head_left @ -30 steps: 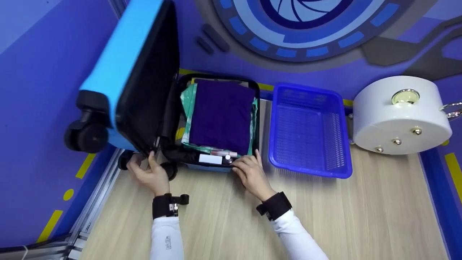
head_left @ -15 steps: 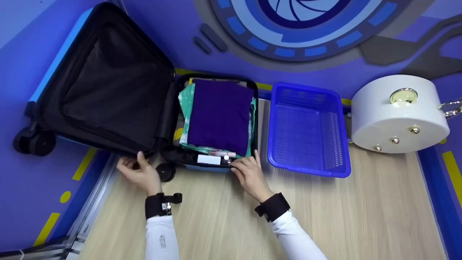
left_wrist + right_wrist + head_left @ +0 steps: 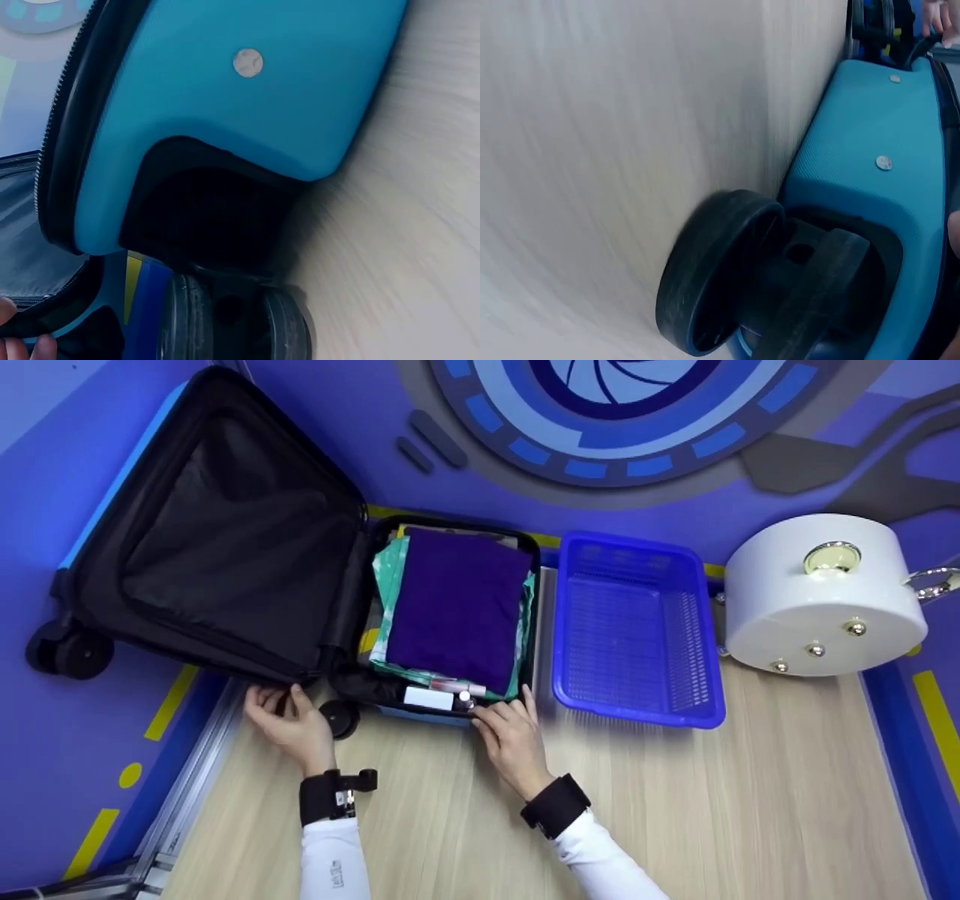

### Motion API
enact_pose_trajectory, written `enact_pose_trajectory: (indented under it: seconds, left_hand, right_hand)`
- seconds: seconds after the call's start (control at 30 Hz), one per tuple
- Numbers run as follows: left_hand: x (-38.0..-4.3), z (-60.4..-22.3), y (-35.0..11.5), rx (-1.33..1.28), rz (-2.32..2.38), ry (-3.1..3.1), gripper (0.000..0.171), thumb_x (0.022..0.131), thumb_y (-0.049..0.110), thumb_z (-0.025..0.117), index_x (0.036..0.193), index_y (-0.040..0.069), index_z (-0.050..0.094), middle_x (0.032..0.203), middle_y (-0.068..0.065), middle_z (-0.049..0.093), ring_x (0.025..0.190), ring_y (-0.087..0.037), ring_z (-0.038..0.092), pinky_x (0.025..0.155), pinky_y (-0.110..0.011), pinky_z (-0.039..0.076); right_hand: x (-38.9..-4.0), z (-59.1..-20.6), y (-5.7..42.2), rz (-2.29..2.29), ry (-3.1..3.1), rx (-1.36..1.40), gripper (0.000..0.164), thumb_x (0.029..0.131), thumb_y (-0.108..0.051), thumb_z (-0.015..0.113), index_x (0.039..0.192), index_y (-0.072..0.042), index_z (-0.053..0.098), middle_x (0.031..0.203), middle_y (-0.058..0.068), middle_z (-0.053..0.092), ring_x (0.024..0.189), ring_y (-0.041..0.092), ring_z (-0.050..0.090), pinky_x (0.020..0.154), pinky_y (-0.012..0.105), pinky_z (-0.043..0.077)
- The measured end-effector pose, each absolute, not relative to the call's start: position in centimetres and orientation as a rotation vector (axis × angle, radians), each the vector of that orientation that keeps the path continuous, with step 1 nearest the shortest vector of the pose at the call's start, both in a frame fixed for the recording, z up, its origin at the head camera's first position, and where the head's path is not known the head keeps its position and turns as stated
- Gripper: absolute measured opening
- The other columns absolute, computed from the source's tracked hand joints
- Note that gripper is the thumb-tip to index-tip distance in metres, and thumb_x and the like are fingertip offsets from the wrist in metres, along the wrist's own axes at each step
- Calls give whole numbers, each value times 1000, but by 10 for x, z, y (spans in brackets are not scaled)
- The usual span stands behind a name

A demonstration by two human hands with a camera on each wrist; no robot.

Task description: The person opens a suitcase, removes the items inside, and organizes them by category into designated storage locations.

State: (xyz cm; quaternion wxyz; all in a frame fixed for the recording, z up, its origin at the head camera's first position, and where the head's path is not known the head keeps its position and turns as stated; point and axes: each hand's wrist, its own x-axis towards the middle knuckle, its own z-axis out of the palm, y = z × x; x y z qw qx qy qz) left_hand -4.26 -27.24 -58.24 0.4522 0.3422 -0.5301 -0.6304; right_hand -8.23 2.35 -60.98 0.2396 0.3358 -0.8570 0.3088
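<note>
A blue suitcase stands open, its black-lined lid point(image 3: 225, 547) leaning back to the left against the wall. My left hand point(image 3: 292, 731) grips the lid's lower edge near the hinge, thumb on top and fingers beneath. In the suitcase base point(image 3: 534, 615), a dark purple folded cloth point(image 3: 465, 600) lies on green and white fabric point(image 3: 390, 574). In front of the cloth lie a white box point(image 3: 428, 697), a pinkish tube point(image 3: 459, 687) and a small white-capped bottle point(image 3: 465, 700). My right hand point(image 3: 517, 746) holds the base's front rim near its right corner.
A blue plastic basket point(image 3: 637, 716) stands right of the suitcase, with a white round-bodied case point(image 3: 817, 600) bearing gold studs beyond it. Black caster wheels point(image 3: 720, 274) jut from the suitcase's corners. Printed walls close in the wooden tabletop point(image 3: 442, 810) behind and at both sides.
The lid has swung left and down from nearly upright until it leans at the wall, my left hand moving left with its edge. My right hand stays at the base rim.
</note>
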Motion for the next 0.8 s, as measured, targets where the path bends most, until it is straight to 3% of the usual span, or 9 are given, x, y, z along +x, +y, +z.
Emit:
enact_pose_trajectory:
  seconds: [0.3,0.43,0.63,0.8]
  left_hand:
    - [-42,-582,-264,801,-1498,-1358,65,83,-11,59,141,10,39,130,-15,36,117,-28,44,96,-33,45]
    - [-44,-579,-256,774,-1409,-1359,66,80,-14,60,140,4,40,130,-19,33,115,-34,43,90,-35,46]
    - [-62,-555,-234,560,-1116,-1509,50,74,-14,62,120,3,60,114,-14,38,99,-34,45,79,-33,43]
    - [-95,-535,-220,385,-1143,-1950,35,81,2,62,115,10,63,114,-10,47,102,-27,50,80,-36,42]
  right_hand:
    - [-70,-613,21,846,-2296,875,17,85,-19,70,100,-13,74,85,-2,69,71,17,54,105,61,28]
    - [-69,-613,23,833,-2303,882,18,85,-18,70,102,-13,73,87,-2,68,73,17,55,105,61,27]
    - [-70,-606,32,941,-2323,948,29,82,-13,71,112,-11,69,107,0,67,95,19,60,104,63,26]
    - [-69,-599,49,1111,-2300,957,36,83,-6,68,118,-6,65,121,11,62,113,30,56,108,55,26]
